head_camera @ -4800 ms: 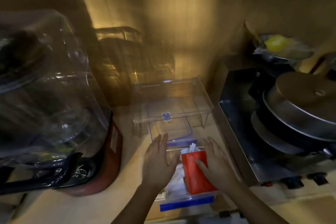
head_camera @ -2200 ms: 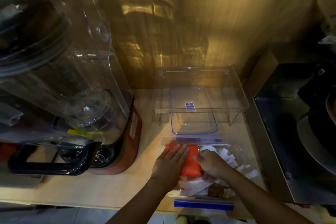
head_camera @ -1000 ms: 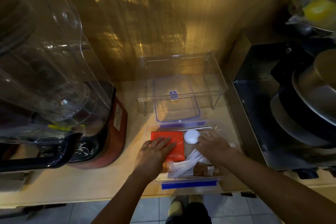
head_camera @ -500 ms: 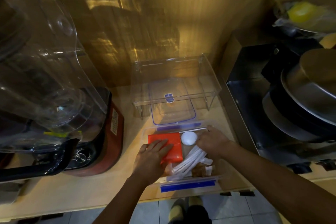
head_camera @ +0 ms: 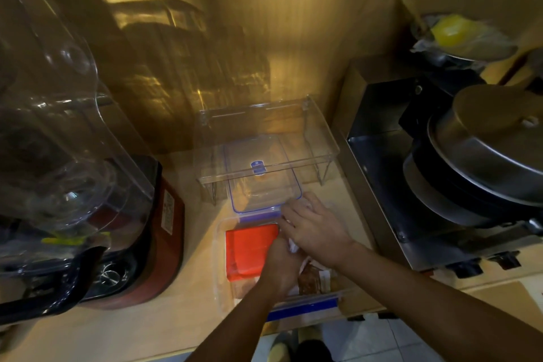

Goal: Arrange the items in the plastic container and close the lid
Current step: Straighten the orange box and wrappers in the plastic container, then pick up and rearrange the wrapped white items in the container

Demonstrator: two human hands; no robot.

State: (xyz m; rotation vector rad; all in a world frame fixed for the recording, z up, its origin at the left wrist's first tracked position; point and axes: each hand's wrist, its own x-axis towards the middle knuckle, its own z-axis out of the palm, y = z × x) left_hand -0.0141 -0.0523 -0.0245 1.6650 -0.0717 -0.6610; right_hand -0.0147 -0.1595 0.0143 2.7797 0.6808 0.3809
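Observation:
A clear plastic container [head_camera: 221, 267] with blue clips sits at the counter's front edge. An orange-red packet [head_camera: 248, 250] lies flat in its left half. A brown packet [head_camera: 308, 279] and white sachets lie lower right inside. My left hand [head_camera: 282, 267] reaches into the middle of the container, fingers bunched on white sachets. My right hand [head_camera: 314, 228] lies palm down over the container's far right part, covering the white items there. The clear lid [head_camera: 264, 185] with a blue rim lies behind the container, partly under a clear acrylic stand [head_camera: 317, 141].
A large blender [head_camera: 88, 185] with a clear hood and red base stands on the left. A steel appliance [head_camera: 396, 185] holding stacked pans is close on the right. A yellow item in a bag [head_camera: 452, 31] sits far right. The wall is directly behind.
My right hand moved left over the white round item and sachets, hiding them. My left hand slid off the orange-red packet toward the middle of the container.

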